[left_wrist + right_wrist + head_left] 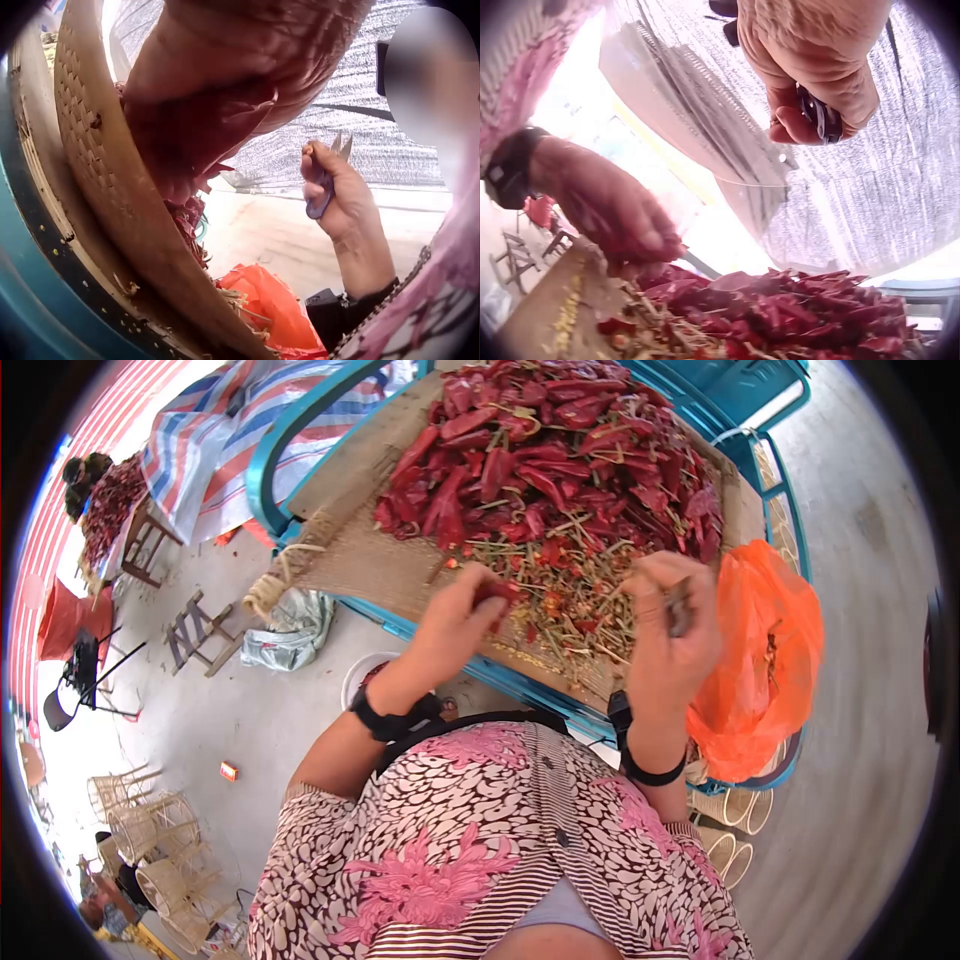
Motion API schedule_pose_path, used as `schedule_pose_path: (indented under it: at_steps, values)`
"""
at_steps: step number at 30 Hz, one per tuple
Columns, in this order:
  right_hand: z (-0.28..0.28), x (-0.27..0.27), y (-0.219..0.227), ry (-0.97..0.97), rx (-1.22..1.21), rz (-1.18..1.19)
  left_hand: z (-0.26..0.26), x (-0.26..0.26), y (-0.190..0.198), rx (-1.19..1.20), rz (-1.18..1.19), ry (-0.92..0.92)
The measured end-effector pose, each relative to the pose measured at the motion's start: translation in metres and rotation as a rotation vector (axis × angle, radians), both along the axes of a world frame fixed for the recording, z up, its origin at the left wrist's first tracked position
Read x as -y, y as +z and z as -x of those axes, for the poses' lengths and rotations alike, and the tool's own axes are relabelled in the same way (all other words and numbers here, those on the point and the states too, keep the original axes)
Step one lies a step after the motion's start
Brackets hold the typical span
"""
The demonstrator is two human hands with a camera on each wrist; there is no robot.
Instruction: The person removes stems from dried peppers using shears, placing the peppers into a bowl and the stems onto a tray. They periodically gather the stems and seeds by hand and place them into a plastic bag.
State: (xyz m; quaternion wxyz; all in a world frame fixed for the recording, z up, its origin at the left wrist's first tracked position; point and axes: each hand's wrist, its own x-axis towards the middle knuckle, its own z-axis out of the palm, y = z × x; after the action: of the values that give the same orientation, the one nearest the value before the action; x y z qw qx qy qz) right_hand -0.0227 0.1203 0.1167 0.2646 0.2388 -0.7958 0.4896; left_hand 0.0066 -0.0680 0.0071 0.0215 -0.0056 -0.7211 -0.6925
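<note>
My left hand [450, 630] grips a dried red chilli [497, 592] over the near edge of the woven tray. In the left wrist view the dark red chilli [187, 142] fills the palm, its torn tip showing. Held up to the right, my right hand [680, 625] has its fingers curled round small scissors [320, 199]; their purple handle and pointed blades show in the left wrist view. Between and beyond both hands, a heap of dried red chillies [560, 455] lies on the tray [365, 565], with cut stems and bits [570, 595] at its near side.
An orange plastic bag [760, 660] hangs at the right of the blue metal cart [265, 480]. Below the left forearm stands a white bucket [357, 678]. On the floor at left are a wooden stool [205, 630], a clear bag [295, 635] and several wicker stools [150, 825].
</note>
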Motion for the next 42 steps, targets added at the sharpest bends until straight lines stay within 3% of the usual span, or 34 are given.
schedule_pose_path:
  at_steps: [5, 10, 14, 17, 20, 22, 23, 25, 27, 30, 37, 42]
  values:
    - [-0.006, -0.078, 0.046, -0.605, 0.012, -0.038, -0.005, 0.026, 0.0, -0.006, -0.231, 0.134]
    - [0.01, -0.172, 0.04, -0.831, 0.03, -0.245, 0.002, 0.037, 0.011, -0.01, -0.218, 0.209]
    - [0.018, -0.213, 0.01, -0.892, 0.212, -0.577, 0.016, 0.039, 0.002, -0.051, -0.448, 0.266]
    - [0.013, -0.164, 0.013, -0.679, 0.108, -0.138, 0.011, 0.033, 0.018, 0.0, -0.52, 0.106]
    - [0.002, -0.079, -0.004, -0.254, 0.387, -0.009, -0.003, 0.005, 0.034, 0.138, -0.514, -0.201]
    - [0.002, -0.037, -0.026, -0.14, 0.454, -0.18, -0.011, -0.02, 0.041, 0.201, -0.534, -0.336]
    - [0.003, -0.021, -0.035, -0.057, 0.537, -0.145, -0.013, -0.026, 0.041, 0.225, -0.563, -0.34]
    - [0.007, -0.005, -0.064, 0.077, 0.344, -0.242, -0.015, -0.036, 0.036, 0.269, -0.623, -0.299]
    - [0.005, 0.005, -0.069, 0.043, 0.229, -0.242, -0.016, -0.039, 0.033, 0.285, -0.666, -0.209]
    - [0.001, 0.014, -0.067, 0.041, 0.159, -0.211, -0.018, -0.038, 0.033, 0.281, -0.707, -0.106]
    - [-0.007, 0.02, -0.061, 0.055, 0.135, -0.183, -0.013, -0.036, 0.023, 0.251, -0.792, -0.091]
    - [0.002, -0.011, -0.04, 0.235, 0.073, -0.128, -0.004, -0.024, 0.021, 0.181, -0.802, -0.061]
